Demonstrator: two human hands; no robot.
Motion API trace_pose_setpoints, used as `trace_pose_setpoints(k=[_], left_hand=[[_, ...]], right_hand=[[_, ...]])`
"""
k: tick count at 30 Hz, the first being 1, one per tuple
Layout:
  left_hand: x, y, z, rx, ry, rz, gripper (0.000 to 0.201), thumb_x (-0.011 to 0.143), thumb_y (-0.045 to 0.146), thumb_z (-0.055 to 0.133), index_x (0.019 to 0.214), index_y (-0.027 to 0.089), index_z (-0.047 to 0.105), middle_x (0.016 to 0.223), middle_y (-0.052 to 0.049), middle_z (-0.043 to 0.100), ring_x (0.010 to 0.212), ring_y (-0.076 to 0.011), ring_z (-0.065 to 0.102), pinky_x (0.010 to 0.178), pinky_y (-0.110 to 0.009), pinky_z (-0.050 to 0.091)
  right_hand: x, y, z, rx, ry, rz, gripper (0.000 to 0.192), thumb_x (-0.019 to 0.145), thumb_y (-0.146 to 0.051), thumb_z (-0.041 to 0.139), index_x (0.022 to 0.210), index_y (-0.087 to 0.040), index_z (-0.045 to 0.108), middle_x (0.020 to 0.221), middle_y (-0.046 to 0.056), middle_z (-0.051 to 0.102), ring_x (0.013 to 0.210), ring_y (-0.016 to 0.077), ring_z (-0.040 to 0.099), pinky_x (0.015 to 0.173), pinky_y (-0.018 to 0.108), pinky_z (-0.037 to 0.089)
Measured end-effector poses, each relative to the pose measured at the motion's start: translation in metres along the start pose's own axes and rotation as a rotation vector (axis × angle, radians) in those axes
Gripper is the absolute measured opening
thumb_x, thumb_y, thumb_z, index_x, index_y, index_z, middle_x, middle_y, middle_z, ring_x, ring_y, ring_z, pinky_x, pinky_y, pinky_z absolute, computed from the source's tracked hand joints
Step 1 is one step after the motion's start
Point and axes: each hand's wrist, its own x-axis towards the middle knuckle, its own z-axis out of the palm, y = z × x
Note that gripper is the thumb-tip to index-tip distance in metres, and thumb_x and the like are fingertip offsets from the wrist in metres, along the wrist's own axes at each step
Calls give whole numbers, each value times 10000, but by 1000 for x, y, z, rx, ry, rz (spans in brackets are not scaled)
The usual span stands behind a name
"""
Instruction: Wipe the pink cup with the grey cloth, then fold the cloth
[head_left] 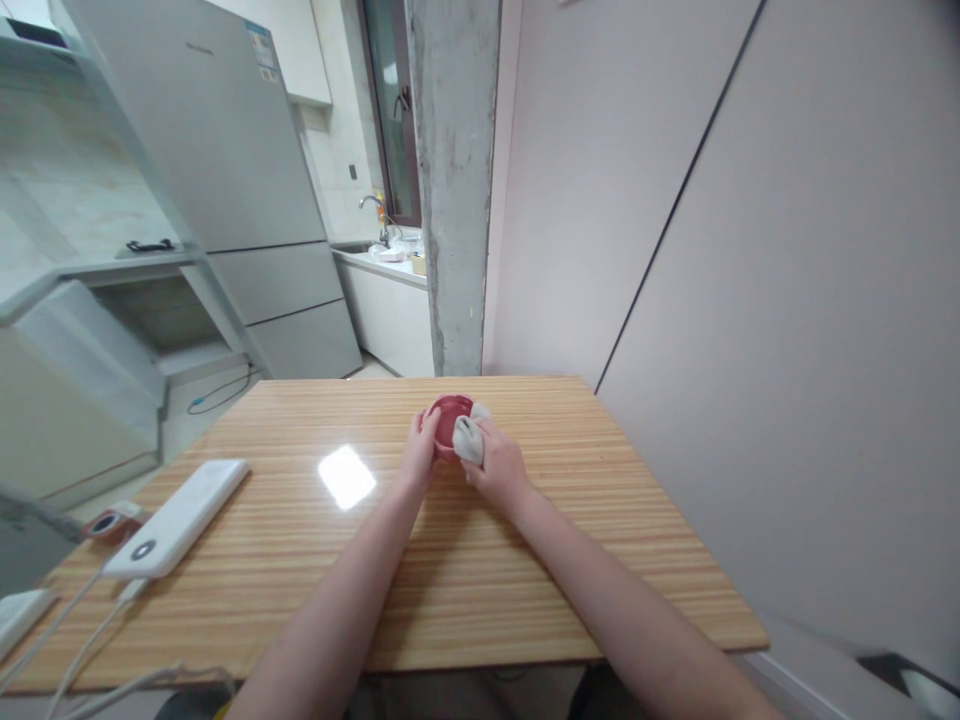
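Bowl [450, 422], red, sits on the counter [600, 520] toward its far edge, tilted toward you. Your left hand [418, 455] has its grip closed on the bowl's left rim. Your right hand [499, 468] has its grip clamped on a white cloth [469, 438], pressed against the bowl's inside. A white power bank [176, 518] with cables lies well apart at left.

body: two bare forearms | sleeves: none in view (arms uncovered) | hands [457, 455]: ungloved
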Motion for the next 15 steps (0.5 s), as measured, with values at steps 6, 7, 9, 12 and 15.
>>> trace_pose_setpoints(k=[6, 7, 9, 12, 15], left_hand=[[-6, 5, 4, -68, -136, -128, 452, 805, 561, 588, 1049, 181, 588, 947, -103, 689, 835, -221, 670, 708, -333, 531], [-6, 6, 3, -29, -229, -222, 488, 805, 588, 563, 1041, 165, 616, 914, -118, 698, 808, -241, 672, 678, -348, 529], [-4, 6, 1, 41, -302, -302, 462, 783, 536, 609, 1034, 150, 642, 893, -123, 708, 789, -254, 672, 660, -351, 524], [-1, -3, -2, -8, -72, -98, 368, 776, 410, 653, 1052, 172, 604, 957, -83, 693, 873, -221, 662, 736, -320, 523], [1, -16, -2, -93, 100, 83, 369, 799, 397, 651, 1107, 227, 540, 1074, -51, 655, 997, -184, 632, 831, -285, 505]], right_hand=[[1, 13, -2, -45, 47, 88, 339, 783, -358, 609, 1049, -149, 619, 976, 129, 676, 872, 267, 612, 798, 374, 483], [2, 20, -8, -40, 47, 30, 346, 779, -383, 618, 1041, -156, 625, 1002, 131, 678, 895, 269, 610, 823, 377, 479], [3, 27, -15, -18, 16, -65, 370, 780, -398, 622, 1071, -169, 623, 1066, 125, 675, 946, 266, 606, 864, 375, 470], [0, 11, -4, -14, -5, -13, 429, 793, -332, 599, 1188, -168, 574, 1138, 123, 651, 975, 257, 607, 864, 366, 477], [-3, -11, 13, -29, 23, 60, 463, 790, -282, 581, 1235, -159, 540, 1170, 133, 627, 962, 253, 611, 845, 365, 483]])
